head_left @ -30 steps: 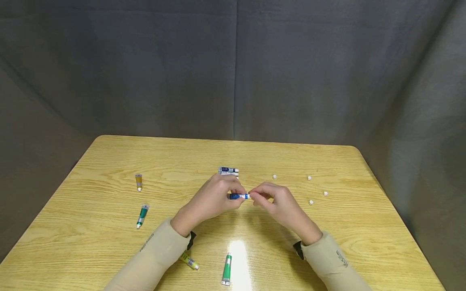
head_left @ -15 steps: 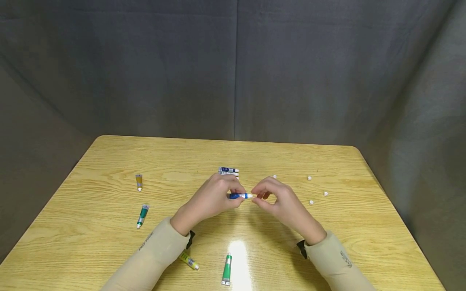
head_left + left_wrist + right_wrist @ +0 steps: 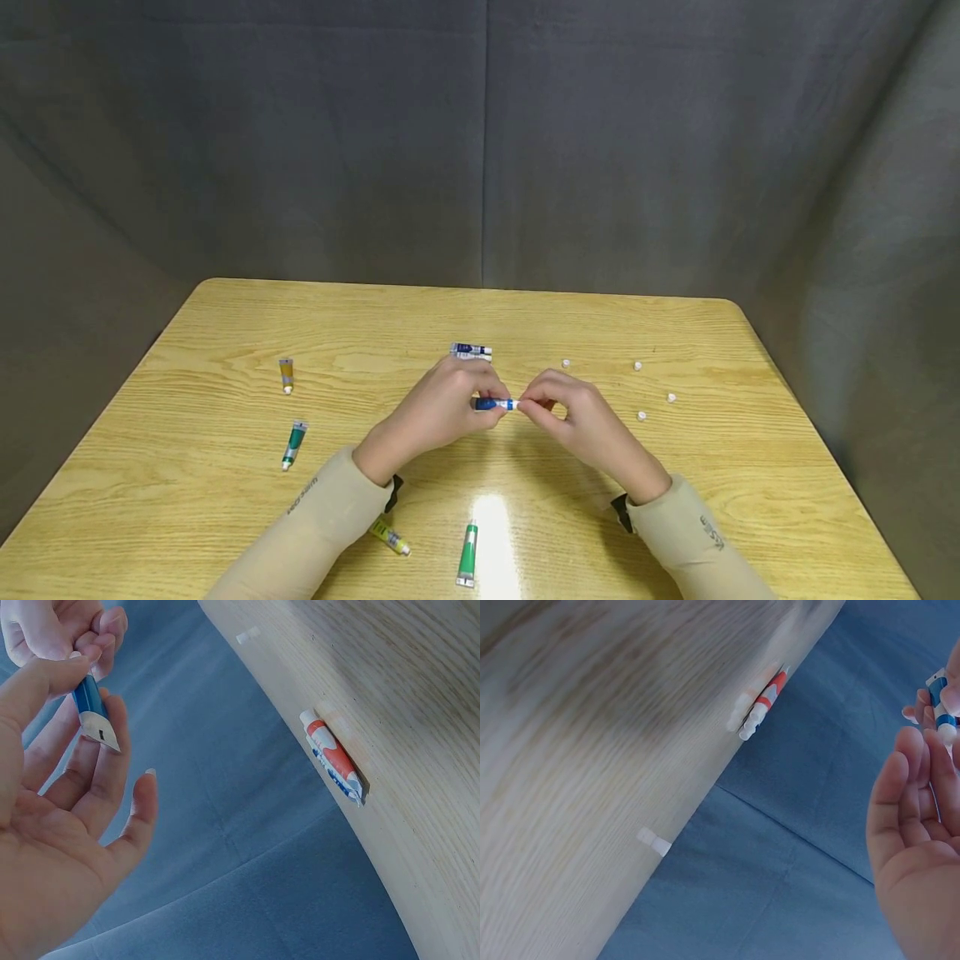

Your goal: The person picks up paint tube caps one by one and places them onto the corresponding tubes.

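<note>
Over the middle of the table, my left hand (image 3: pixel 442 404) pinches a small blue paint tube (image 3: pixel 491 404) between thumb and fingers. The tube lies level, its capped end towards the right. My right hand (image 3: pixel 573 412) pinches the white cap (image 3: pixel 946 733) at that end with thumb and forefinger. In the left wrist view the flat crimped end of the blue tube (image 3: pixel 88 697) sticks out past the left thumb, and the other left fingers are spread loosely. Part of the tube is hidden by the left fingers.
Four-sided wooden table (image 3: pixel 360 317). Loose white caps (image 3: pixel 637 366) lie at the right. A dark blue tube (image 3: pixel 471 349) lies beyond the hands beside others. Ochre (image 3: pixel 287 376) and dark green (image 3: pixel 294 445) tubes lie left; yellow (image 3: pixel 389 537) and green (image 3: pixel 468 554) ones lie near.
Half a second ago the right thumb and forefinger were spread apart around the cap end; now they have closed on the cap again. The left hand and blue tube have hardly moved.
</note>
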The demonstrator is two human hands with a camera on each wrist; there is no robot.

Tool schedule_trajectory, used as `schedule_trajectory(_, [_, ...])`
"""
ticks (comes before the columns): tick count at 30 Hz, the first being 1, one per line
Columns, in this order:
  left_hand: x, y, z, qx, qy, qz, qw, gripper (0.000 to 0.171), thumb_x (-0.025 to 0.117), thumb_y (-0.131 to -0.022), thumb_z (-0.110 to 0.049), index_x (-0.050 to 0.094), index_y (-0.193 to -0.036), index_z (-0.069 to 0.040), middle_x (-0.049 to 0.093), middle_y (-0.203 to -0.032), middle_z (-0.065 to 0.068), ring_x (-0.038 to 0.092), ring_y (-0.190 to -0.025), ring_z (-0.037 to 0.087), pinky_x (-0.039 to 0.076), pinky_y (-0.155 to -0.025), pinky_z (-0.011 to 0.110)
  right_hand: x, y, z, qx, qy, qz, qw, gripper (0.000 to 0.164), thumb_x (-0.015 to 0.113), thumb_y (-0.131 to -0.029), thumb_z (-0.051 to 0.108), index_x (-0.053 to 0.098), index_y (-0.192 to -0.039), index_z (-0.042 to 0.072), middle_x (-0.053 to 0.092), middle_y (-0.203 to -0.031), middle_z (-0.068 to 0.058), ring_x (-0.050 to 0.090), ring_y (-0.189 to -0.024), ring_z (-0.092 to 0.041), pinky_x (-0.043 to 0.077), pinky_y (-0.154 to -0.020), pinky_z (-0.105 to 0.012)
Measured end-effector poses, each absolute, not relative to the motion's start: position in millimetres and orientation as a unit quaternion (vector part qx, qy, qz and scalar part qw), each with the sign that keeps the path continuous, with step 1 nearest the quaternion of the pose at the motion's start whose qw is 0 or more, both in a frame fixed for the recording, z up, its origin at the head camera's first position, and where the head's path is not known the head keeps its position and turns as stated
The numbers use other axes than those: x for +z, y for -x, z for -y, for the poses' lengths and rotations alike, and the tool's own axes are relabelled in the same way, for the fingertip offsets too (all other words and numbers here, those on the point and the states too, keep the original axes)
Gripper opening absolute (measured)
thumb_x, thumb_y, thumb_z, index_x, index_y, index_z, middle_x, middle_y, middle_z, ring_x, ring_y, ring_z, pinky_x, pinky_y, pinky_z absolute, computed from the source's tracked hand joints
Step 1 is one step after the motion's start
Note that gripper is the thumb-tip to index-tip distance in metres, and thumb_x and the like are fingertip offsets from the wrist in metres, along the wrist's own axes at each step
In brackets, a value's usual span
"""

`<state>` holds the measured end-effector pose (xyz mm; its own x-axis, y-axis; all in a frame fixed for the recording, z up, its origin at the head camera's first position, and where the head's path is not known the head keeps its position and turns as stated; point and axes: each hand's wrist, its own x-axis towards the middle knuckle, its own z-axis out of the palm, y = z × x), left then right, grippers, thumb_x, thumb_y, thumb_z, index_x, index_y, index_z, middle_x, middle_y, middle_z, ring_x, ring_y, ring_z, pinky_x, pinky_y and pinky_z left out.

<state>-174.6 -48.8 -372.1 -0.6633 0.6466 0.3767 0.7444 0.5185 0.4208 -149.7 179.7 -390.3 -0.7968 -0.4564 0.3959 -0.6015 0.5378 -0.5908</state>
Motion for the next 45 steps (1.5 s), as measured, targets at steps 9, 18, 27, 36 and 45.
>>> schedule_trajectory(9, [-372.3,175.6,50.9,-0.282,0.398,0.869,0.087,0.007,0.08,-0.089,-0.014,0.082,-0.096,-0.012,0.076,-0.092,-0.002,0.063,-0.073,0.006,0.052,-0.077,0.026,-391.4,148.8,-179.7,0.372,-0.308,0.868,0.12,0.013,0.076,-0.094,0.014,0.077,-0.106,0.014,0.071,-0.097,0.005,0.061,-0.083,-0.004,0.057,-0.072,-0.029])
schedule_trajectory(18, [-371.6,175.9,50.9,-0.295,0.396,0.866,0.077,0.008,0.08,-0.089,-0.014,0.082,-0.096,-0.012,0.076,-0.092,-0.002,0.061,-0.072,0.004,0.05,-0.073,0.023,-389.0,147.2,-177.7,0.371,-0.33,0.857,0.139,0.011,0.077,-0.092,0.006,0.074,-0.1,0.014,0.069,-0.097,0.005,0.06,-0.084,-0.005,0.058,-0.072,-0.032])
schedule_trajectory(27, [-369.9,173.7,49.2,-0.282,0.399,0.867,0.098,0.006,0.082,-0.088,-0.015,0.082,-0.094,-0.014,0.076,-0.091,-0.005,0.063,-0.074,0.005,0.054,-0.094,0.043,-386.5,147.2,-178.0,0.36,-0.33,0.861,0.142,0.008,0.076,-0.093,0.008,0.074,-0.098,0.014,0.069,-0.094,0.006,0.059,-0.082,-0.003,0.055,-0.072,-0.024])
schedule_trajectory(36, [-368.9,173.1,50.9,-0.273,0.397,0.869,0.111,0.007,0.083,-0.086,-0.015,0.082,-0.093,-0.014,0.076,-0.09,-0.004,0.064,-0.074,0.006,0.054,-0.09,0.04,-386.1,148.8,-178.0,0.351,-0.335,0.863,0.141,0.007,0.075,-0.095,0.014,0.077,-0.101,0.011,0.07,-0.097,0.005,0.063,-0.084,-0.007,0.056,-0.069,-0.027])
schedule_trajectory(45, [-371.0,175.1,52.3,-0.277,0.403,0.866,0.109,0.007,0.083,-0.086,-0.015,0.082,-0.093,-0.014,0.076,-0.09,-0.004,0.064,-0.074,0.006,0.055,-0.092,0.041,-388.4,149.4,-176.0,0.332,-0.356,0.858,0.165,0.01,0.078,-0.091,0.008,0.073,-0.099,0.012,0.069,-0.096,0.004,0.062,-0.082,-0.007,0.055,-0.071,-0.022])
